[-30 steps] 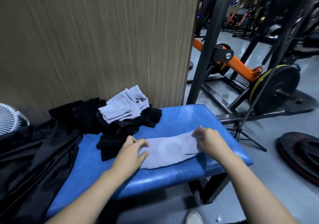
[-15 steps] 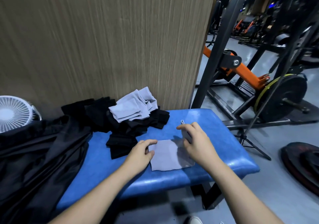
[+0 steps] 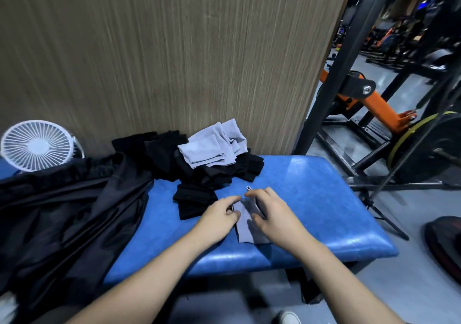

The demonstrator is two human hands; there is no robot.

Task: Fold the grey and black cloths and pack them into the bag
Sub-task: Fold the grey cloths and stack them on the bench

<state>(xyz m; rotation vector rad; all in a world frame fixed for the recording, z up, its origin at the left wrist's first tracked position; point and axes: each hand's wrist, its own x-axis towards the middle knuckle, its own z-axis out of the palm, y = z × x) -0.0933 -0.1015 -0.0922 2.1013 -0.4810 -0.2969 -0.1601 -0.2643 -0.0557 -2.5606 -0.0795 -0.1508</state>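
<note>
Head view: your left hand [image 3: 219, 212] and right hand [image 3: 272, 213] both pinch one folded grey cloth [image 3: 245, 226], fingers curled on its edges. That cloth lies flat on the blue bench pad [image 3: 311, 198], near the pad's front edge. Toward the pad's rear, folded grey cloths [image 3: 213, 144] sit on a black cloth pile [image 3: 199, 178]. Off the pad's left side lies the black bag [image 3: 62, 211].

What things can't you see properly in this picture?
- Grey cloth, head view: the left hand and right hand cover most of it, so its folds cannot be counted.
- Black bag: cut off by the left edge; its opening does not show.
- Black cloths: the pile of grey cloths lies over them; too dark to count.
- Gym machines far behind: blurred.
</note>
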